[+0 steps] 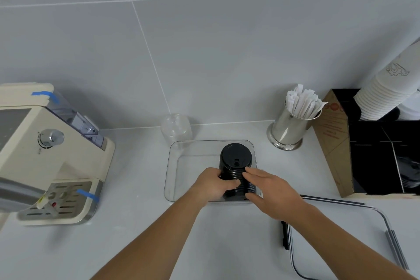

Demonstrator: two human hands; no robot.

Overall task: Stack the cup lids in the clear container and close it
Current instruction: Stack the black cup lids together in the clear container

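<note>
Right now both hands grip a tall stack of black cup lids that stands inside the clear container, against its right wall. The left hand wraps the stack from the left, its fingers curled across the ribbed front, while the right hand presses flat against the stack's right side with its fingers held straight and close together. The stack rises well above the container's rim, and its top lid faces upward. The container sits open near the middle of the white counter, toward the back edge. Its clear lid with clip latches lies flat on the counter at the front right corner, apart from the container. A cream espresso machine occupies the left side of the counter. Against the back wall stand a clear plastic cup and a steel holder of paper-wrapped sticks. At the right edge, a cardboard box with black dividers holds a leaning stack of white paper cups.
</note>
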